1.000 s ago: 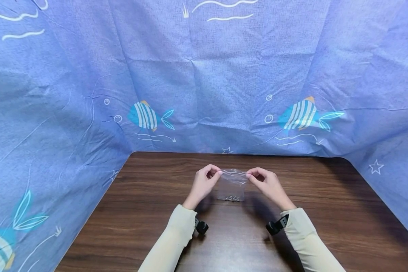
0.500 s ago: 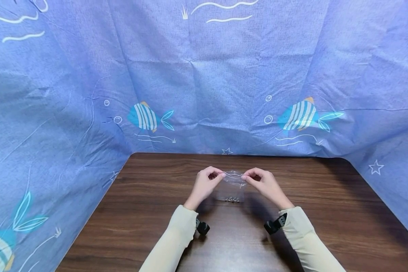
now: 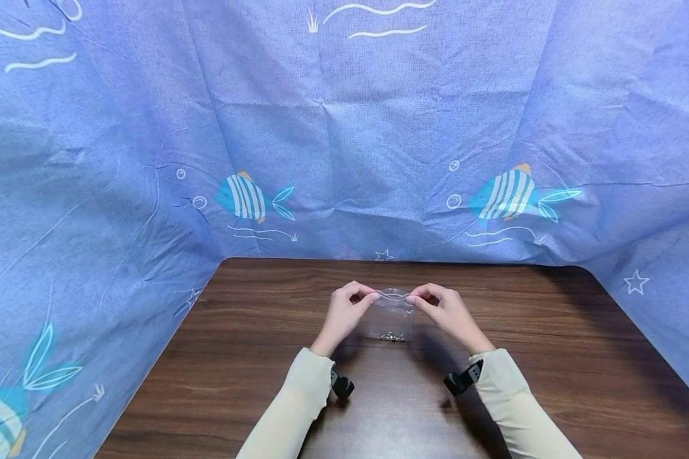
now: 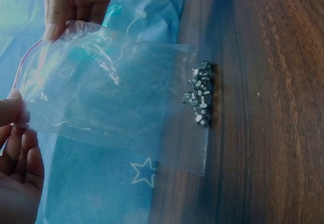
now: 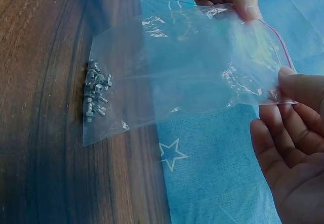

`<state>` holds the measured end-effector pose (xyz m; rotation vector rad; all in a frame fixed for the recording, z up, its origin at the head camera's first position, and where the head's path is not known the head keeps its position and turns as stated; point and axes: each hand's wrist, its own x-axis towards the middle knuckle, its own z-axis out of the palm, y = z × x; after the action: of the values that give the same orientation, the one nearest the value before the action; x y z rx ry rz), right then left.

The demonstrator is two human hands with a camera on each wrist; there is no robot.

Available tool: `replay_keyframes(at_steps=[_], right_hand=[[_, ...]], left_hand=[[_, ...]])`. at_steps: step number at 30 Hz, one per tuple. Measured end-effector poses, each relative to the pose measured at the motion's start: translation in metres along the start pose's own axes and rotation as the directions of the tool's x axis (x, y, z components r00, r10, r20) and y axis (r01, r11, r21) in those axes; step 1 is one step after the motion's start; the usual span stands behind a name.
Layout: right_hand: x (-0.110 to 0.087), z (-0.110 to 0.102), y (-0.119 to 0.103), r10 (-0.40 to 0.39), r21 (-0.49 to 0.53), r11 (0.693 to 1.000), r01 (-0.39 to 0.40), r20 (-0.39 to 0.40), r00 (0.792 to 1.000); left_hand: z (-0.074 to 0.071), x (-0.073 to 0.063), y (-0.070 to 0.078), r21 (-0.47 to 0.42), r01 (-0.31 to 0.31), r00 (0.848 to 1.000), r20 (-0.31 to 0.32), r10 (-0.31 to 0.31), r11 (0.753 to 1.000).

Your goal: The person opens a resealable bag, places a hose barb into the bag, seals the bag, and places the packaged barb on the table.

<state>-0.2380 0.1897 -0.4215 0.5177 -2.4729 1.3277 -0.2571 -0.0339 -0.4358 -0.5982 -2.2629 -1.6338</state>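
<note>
Between the two hands hangs a clear zip bag, its bottom edge at or just above the table. The left hand pinches one end of the bag's mouth between thumb and fingers. At the other end, the right hand pinches the mouth in the same way. The rims bow slightly apart in the head view, and a red line runs along the mouth in the right wrist view. Several small silvery bolts lie bunched along the bottom of the bag.
A dark wood-grain table spreads under the hands. Blue cloth printed with fish hangs behind the table and at its sides. Each wrist wears a small black camera, such as the left wrist camera.
Both hands have come slightly closer together since a second ago, and the bag's rims now sag and bow more. Over the last half second the hands have hardly moved.
</note>
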Motion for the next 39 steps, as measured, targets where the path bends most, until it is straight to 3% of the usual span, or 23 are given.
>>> replay_keyframes(at_steps=[15,28,38,39], right_hand=[[0.002,0.004,-0.004,0.004,0.042,0.999,-0.007,0.079,0.997],[0.004,0.013,-0.006,-0.043,0.01,0.999,0.043,0.032,0.999],[0.006,0.015,-0.008,-0.01,0.055,0.998,0.007,0.052,0.999],[0.006,0.015,-0.009,-0.002,0.053,0.999,0.0,0.055,0.998]], left_hand=[[0.002,-0.001,0.005,0.015,0.035,0.996,0.083,-0.036,0.999],[0.004,-0.001,0.005,0.008,0.03,0.998,0.061,-0.031,1.0],[0.007,-0.002,0.004,-0.02,0.032,0.997,0.064,-0.031,0.999],[0.006,-0.003,0.01,-0.024,0.031,0.998,0.063,-0.03,0.999]])
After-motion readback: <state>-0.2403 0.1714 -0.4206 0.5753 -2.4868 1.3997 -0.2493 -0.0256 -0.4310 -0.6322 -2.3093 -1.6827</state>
